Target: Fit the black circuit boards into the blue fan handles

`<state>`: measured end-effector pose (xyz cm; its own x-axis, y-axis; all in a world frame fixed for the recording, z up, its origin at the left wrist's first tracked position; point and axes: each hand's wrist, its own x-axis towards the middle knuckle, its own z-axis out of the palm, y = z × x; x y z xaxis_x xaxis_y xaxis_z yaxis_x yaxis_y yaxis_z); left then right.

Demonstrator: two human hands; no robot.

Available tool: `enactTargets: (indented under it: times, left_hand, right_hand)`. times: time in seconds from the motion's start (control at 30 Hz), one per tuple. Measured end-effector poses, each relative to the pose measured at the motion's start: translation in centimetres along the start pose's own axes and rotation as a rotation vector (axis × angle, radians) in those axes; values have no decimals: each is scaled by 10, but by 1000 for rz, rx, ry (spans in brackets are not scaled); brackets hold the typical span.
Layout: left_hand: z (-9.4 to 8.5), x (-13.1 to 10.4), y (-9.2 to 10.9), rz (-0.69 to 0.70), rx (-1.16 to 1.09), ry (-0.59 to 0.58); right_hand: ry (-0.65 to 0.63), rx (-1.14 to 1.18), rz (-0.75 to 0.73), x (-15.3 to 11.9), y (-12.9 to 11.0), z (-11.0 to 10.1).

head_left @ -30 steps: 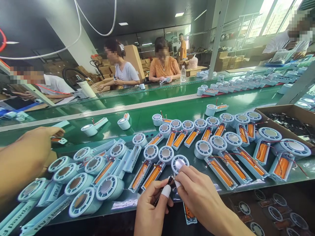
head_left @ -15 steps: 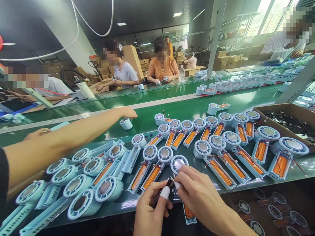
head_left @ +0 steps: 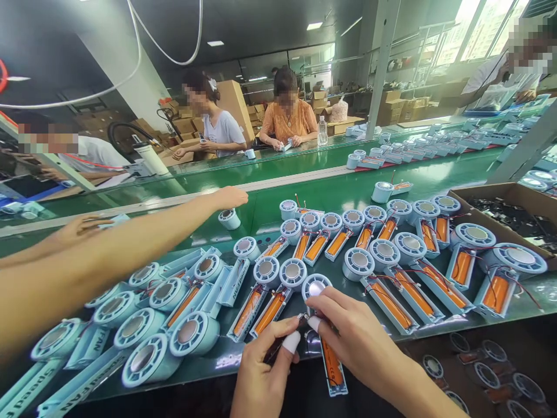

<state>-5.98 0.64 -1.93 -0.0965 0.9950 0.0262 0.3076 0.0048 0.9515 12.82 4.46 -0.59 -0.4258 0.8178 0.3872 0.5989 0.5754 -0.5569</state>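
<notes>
My left hand [head_left: 267,363], with a white cover on its thumb, is closed on a small dark circuit board, mostly hidden by the fingers. My right hand [head_left: 350,325], also with a white finger cover, pinches a small wire plug [head_left: 305,316] against the board's end; the fingers hide most of it. Under these fingertips lies a light-blue handheld fan [head_left: 315,285], its round head partly covered by my right hand. Its open handle [head_left: 333,371], with an orange battery inside, sticks out over the table's front edge.
Several open fans with orange batteries [head_left: 394,296] lie on the right, and more fans [head_left: 187,334] on the left. A cardboard box [head_left: 500,194] of small dark parts stands at right. A co-worker's arm [head_left: 143,238] reaches across from the left to the green conveyor [head_left: 270,194].
My hands have drawn closer together, and the dark board shows less between the fingers. The fans on the conveyor have shifted slightly right. The co-worker's arm has moved a little right.
</notes>
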Motion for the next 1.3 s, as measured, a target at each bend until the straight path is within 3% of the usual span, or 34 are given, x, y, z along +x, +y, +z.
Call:
enactTargets:
  times: [0.1,0.3,0.47,0.63,0.77,0.9,1.03,1.1,1.2,1.3]
  left_hand:
    - [-3,4,-1,11,-20,-91]
    - [3,1,3,-31,-107,-25]
    - [7,1,11,-74,-105,-12]
    - [10,-3,6,-93,-31,69]
    - [9,-8,-3,-69,33,28]
    - [7,-11,-7,-1,155,-2]
    - [11,-12,-5,95,296,40]
    - [13,-12,-3,144,357,43]
    - [11,-11,-2,239,451,-6]
    - [7,-12,0,332,546,-41]
  right_hand:
    - [-72,79,-17,1,3,-7]
    - [-59,186,28,3,3,-8]
    - [6,19,-9,-1,-4,-4]
    - [162,-159,-194,-15,-17,-2]
    - [112,-248,-237,-18,-16,8]
    - [101,-53,-154,-17,-7,11]
    - [72,457,158,-19,2,3]
    - [38,596,305,-19,3,-1]
    - [36,648,381,-16,2,-3]
    - [50,585,365,-13,-1,-1]
